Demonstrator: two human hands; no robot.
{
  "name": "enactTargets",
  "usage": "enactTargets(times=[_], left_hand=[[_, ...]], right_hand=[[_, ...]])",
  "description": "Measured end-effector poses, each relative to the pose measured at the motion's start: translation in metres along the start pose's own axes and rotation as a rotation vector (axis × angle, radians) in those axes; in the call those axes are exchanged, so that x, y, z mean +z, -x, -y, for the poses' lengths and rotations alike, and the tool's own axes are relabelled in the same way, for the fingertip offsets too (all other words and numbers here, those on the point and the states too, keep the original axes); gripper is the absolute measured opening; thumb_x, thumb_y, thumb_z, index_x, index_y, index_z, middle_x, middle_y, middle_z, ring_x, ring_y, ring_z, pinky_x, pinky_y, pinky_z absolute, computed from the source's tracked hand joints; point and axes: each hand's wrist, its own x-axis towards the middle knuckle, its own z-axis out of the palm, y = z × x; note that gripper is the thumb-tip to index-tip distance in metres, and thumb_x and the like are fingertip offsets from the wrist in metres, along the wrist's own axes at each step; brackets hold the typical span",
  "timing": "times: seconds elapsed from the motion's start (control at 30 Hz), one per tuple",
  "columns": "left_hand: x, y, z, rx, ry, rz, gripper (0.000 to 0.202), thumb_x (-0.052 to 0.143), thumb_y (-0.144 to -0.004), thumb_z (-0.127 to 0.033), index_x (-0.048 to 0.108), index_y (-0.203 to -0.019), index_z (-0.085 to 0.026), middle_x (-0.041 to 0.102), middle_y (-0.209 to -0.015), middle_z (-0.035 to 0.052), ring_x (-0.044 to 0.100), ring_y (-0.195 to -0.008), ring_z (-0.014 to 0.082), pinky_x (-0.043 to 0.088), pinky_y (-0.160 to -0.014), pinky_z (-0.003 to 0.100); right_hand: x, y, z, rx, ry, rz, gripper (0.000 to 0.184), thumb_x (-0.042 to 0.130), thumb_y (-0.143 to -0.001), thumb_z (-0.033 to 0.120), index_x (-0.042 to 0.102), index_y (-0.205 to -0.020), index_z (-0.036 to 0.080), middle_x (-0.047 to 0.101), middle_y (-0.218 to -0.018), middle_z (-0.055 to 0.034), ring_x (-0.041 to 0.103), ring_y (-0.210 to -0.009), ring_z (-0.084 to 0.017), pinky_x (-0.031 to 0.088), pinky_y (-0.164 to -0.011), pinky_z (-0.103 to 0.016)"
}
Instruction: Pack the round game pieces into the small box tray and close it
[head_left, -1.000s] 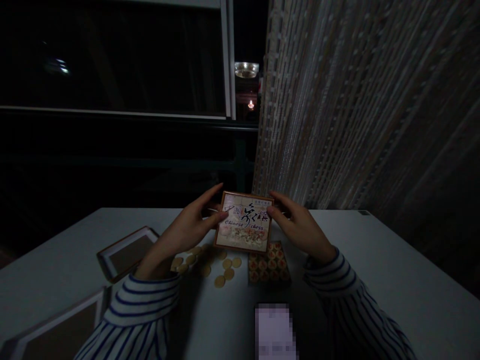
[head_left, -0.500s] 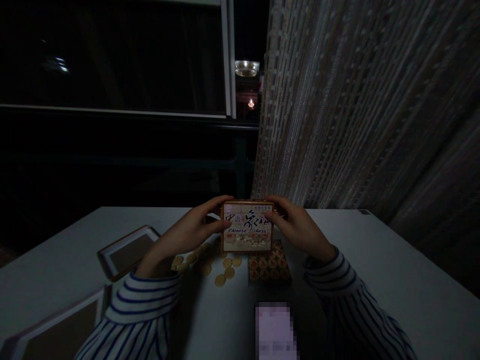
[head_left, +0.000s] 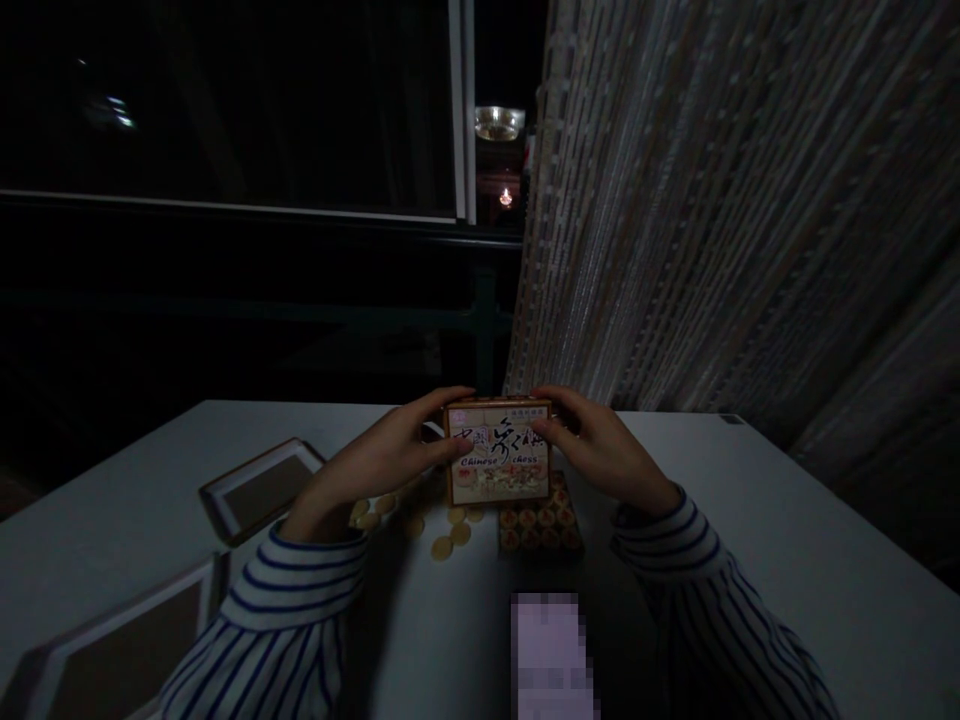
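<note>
1. Head view: Chinese chess box (head_left: 498,458) held up over the table (head_left: 757,530), printed face toward you; contents hidden.
2. Your left hand (head_left: 386,450) and right hand (head_left: 596,448) curl partly closed, gripping its two sides, thumbs on front.
3. Judged done: red-marked pieces (head_left: 541,518) packed in rows, just below the box.
4. Judged left: loose discs (head_left: 442,547) scattered, ungathered, alongside those rows.
5. Farther left: two open trays (head_left: 226,489) apart, not joined.

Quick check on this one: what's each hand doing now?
Left hand: closed on the left edge of the Chinese chess box.
Right hand: closed on its right edge.
</note>
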Motion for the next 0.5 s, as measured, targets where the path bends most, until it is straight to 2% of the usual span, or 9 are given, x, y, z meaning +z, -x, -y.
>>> enactTargets(times=[0.27, 0.5], left_hand=[[0.0012, -0.0015, 0.001, 0.001, 0.0, -0.024, 0.048, 0.053, -0.073, -0.043, 0.047, -0.116, -0.022, 0.059, -0.107, 0.0032, 0.056, -0.097, 0.0206, 0.048, -0.082, 0.035], [0.0041, -0.0027, 0.0003, 0.01, -0.016, -0.021, 0.048, 0.051, -0.075, -0.041, 0.045, -0.119, -0.023, 0.057, -0.111, 0.0028, 0.056, -0.097, 0.019, 0.049, -0.081, 0.033]], right_hand=[[0.0023, 0.0003, -0.0002, 0.03, 0.034, 0.009, 0.041, 0.049, -0.081, 0.033, 0.046, -0.12, 0.021, 0.063, -0.101, -0.0058, 0.06, -0.085, -0.018, 0.048, -0.076, -0.035], [0.0024, -0.001, -0.0046, 0.027, 0.003, -0.006, 0.036, 0.049, -0.081, 0.033, 0.05, -0.115, 0.02, 0.063, -0.101, -0.0062, 0.059, -0.09, -0.018, 0.048, -0.079, -0.036]])
